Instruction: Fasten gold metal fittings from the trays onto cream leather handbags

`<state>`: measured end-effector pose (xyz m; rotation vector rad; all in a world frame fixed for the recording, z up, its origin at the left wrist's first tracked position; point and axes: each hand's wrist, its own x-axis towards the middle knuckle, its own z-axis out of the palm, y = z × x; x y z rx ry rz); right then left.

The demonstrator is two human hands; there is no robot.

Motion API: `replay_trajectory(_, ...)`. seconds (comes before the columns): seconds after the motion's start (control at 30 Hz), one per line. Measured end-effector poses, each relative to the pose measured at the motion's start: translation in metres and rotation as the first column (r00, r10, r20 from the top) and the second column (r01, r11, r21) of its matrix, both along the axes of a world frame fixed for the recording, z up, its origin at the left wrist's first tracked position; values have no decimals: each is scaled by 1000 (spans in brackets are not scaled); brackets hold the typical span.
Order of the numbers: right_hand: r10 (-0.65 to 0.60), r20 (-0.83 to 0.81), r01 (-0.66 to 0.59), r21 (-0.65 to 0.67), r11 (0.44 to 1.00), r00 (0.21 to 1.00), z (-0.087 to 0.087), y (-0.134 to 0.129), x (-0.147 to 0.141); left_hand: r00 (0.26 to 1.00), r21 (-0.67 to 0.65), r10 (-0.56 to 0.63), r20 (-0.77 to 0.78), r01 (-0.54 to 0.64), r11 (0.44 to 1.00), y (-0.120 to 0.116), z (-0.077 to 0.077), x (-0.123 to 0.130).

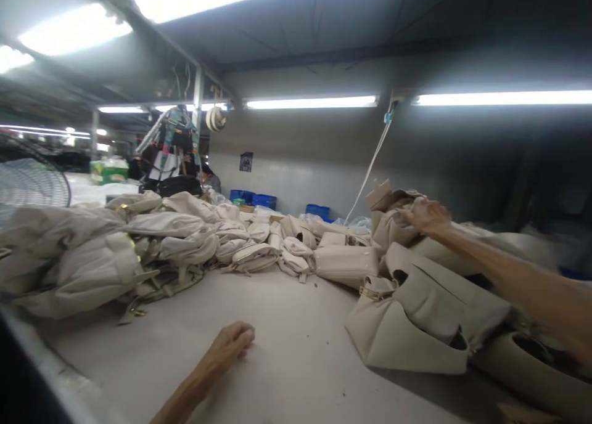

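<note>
My left hand (235, 339) rests low over the pale tabletop (277, 362), its fingers curled in and nothing showing in them. Out to the right, my right hand (429, 216) reaches to the top of a heap and has its fingers closed on a beige bag (393, 220). The bag's lower part is hidden among others. Below that arm a large beige bag with a gold buckle (407, 331) lies tilted on the table. Beside it sits a boxy beige bag (346, 264) with small studs on its base.
Soft beige bags (92, 264) are heaped along the left and far edges. Blue bins (264, 201) stand behind them. A fan (32, 180) is at the far left, and dark bags hang from a post (198, 97). A person (211, 179) is partly visible at the back.
</note>
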<state>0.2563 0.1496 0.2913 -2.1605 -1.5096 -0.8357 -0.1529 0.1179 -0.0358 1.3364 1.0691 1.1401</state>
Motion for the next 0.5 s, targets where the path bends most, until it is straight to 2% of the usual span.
replay_trajectory(0.1, 29, -84, -42, -154, 987, 996, -62, 47, -34, 998, 84, -10, -54, 14, 996, 12, -8, 4)
replay_trajectory(0.27, 139, -210, -204, -331, 921, 968, -154, 107, -89, 993, 149, 14, -119, 4, 989, 8, -14, 4)
replay_trajectory(0.4, 230, -301, -332, -348, 877, 925, -215, 142, -115, 987, 147, -1, -163, 25, 989, 7, -13, 4)
replay_trajectory(0.5, 306, -353, -413, -285, 865, 884, -249, 168, -124, 975, 117, -28, -219, 55, 992, 9, -13, 5)
